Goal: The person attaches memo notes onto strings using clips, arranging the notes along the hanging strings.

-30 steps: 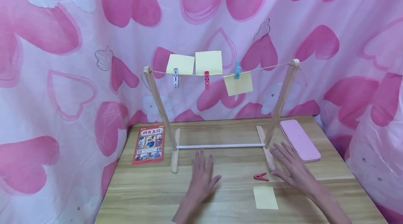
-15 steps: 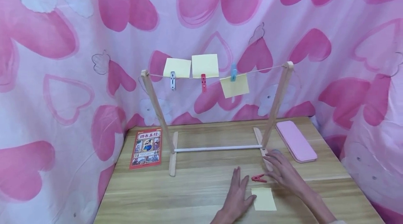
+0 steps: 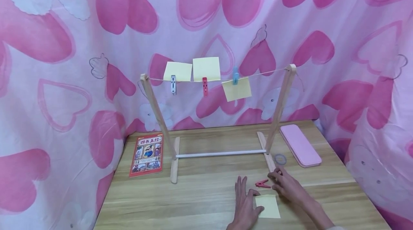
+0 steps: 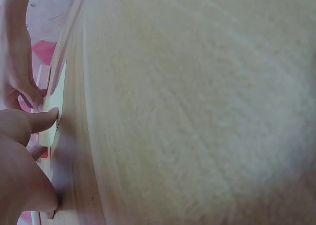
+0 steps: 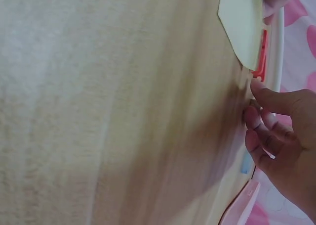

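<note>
My left hand (image 3: 245,210) lies at the left edge of a pale yellow sticky note (image 3: 270,207) on the table. Its index fingertip and thumb touch the note, spaced apart, while the other fingers stretch forward. In the left wrist view the thumb rests on the note. Just beyond the note lies a red clothespin (image 3: 262,184), its legs pointing right. My right hand (image 3: 290,188) hovers right beside it, fingers bent, thumb and index apart with nothing between them. In the right wrist view the right thumb tip is close to the clothespin (image 5: 263,54).
Behind stands a wooden frame (image 3: 280,109) with a string. White (image 3: 173,84), red (image 3: 205,86) and blue (image 3: 236,76) clothespins hold sticky notes on it. A red booklet (image 3: 146,155) lies left; a round clear ring (image 3: 280,159) and pink case (image 3: 300,145) lie right.
My left hand has moved right from near the frame's bar to the sticky note. My right hand has come nearer the clothespin with fingers more bent, uncovering the ring.
</note>
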Demonstrator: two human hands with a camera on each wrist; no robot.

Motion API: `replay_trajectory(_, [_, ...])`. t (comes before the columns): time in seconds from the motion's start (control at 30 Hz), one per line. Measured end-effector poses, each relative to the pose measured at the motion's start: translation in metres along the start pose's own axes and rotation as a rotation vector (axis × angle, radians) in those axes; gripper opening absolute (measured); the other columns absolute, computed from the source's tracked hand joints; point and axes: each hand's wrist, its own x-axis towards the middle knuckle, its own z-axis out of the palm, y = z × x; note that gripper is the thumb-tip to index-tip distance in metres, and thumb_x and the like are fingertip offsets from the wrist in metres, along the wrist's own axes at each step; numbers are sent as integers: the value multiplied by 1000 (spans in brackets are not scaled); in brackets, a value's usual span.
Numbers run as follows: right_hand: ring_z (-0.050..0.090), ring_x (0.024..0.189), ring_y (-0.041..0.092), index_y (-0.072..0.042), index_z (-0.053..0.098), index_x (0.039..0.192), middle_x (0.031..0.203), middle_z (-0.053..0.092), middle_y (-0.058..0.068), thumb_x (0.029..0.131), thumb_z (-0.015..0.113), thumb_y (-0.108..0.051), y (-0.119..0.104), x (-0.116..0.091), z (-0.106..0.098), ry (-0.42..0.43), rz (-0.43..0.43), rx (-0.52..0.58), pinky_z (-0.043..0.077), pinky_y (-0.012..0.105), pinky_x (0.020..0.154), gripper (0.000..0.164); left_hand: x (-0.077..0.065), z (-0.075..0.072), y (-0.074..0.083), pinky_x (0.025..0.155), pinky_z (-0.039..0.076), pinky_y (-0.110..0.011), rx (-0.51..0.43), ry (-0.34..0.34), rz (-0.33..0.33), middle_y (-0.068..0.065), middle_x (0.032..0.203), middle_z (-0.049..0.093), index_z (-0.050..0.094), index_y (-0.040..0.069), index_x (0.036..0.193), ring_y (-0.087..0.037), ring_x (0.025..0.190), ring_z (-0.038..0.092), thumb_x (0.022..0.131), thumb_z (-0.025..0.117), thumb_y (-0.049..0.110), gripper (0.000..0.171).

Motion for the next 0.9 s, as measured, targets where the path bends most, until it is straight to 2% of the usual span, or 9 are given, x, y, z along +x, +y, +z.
replay_trajectory(0.07, [65, 90, 16, -6, 79, 120, 117, 59, 5, 80, 93, -4, 0, -1, 3, 6, 14, -4, 62, 30, 74, 42, 1, -6, 3, 138, 12, -41, -13, -29, -17, -20, 168, 41, 75, 23, 108, -44, 161, 29, 78, 96, 31, 38])
replay_trajectory(0.17, [64, 91, 14, -7, 78, 123, 117, 58, 4, 82, 92, -3, 0, -1, 6, 6, 16, 9, 61, 30, 74, 43, 3, -13, 6, 129, 35, -58, 4, -63, -29, -18, 166, 45, 75, 23, 105, -45, 159, 33, 85, 92, 28, 26])
replay_trajectory(0.27, [63, 90, 12, -9, 78, 121, 115, 58, 2, 83, 91, -3, 0, -2, 9, 13, 12, 26, 59, 28, 72, 40, 4, -18, 7, 124, 40, -62, -22, -55, -32, -14, 161, 52, 75, 22, 99, -45, 156, 39, 92, 86, 22, 13])
replay_trajectory(0.37, [61, 89, 8, -11, 78, 115, 113, 59, -1, 84, 90, -4, 0, -3, 11, 41, -14, 24, 59, 27, 70, 34, 6, -25, 7, 118, 50, -52, -144, -9, -25, -8, 143, 64, 74, 19, 98, -33, 140, 58, 97, 80, 13, 9])
replay_trajectory(0.43, [58, 88, 5, -12, 78, 113, 112, 58, -1, 84, 91, -4, 1, -5, 13, 58, -34, 29, 57, 26, 68, 32, 8, -33, 5, 108, 57, -41, -293, 10, -40, -2, 127, 71, 75, 18, 101, -21, 123, 67, 98, 77, 7, 11])
replay_trajectory(0.53, [55, 88, 3, -11, 77, 117, 112, 58, -1, 83, 92, -7, 2, -6, 15, 72, -66, 35, 55, 24, 67, 37, 12, -51, 2, 93, 60, -27, -520, 15, -58, 2, 111, 76, 76, 14, 111, -8, 104, 70, 102, 71, 3, 15])
replay_trajectory(0.6, [54, 89, 4, -10, 76, 121, 114, 57, 1, 82, 92, -9, 2, -7, 15, 80, -93, 37, 53, 24, 65, 42, 15, -65, 1, 92, 61, -27, -615, 28, -60, 0, 110, 77, 76, 12, 117, -7, 101, 70, 104, 69, 3, 18])
replay_trajectory(0.77, [60, 91, 8, -11, 76, 120, 117, 61, 4, 82, 94, -13, -2, -11, 21, 144, -167, 27, 55, 27, 68, 42, 20, -97, -1, 89, 62, -31, -662, 163, -30, -3, 107, 79, 76, 12, 118, -15, 96, 72, 104, 71, 6, 15])
replay_trajectory(0.9, [52, 85, 3, -11, 74, 113, 112, 62, 3, 75, 98, -18, -8, -13, 28, 214, -160, 9, 46, 25, 65, 45, 24, -117, -2, 88, 62, -31, -688, 250, -52, 0, 104, 79, 78, 15, 111, -19, 94, 73, 105, 72, 10, 10])
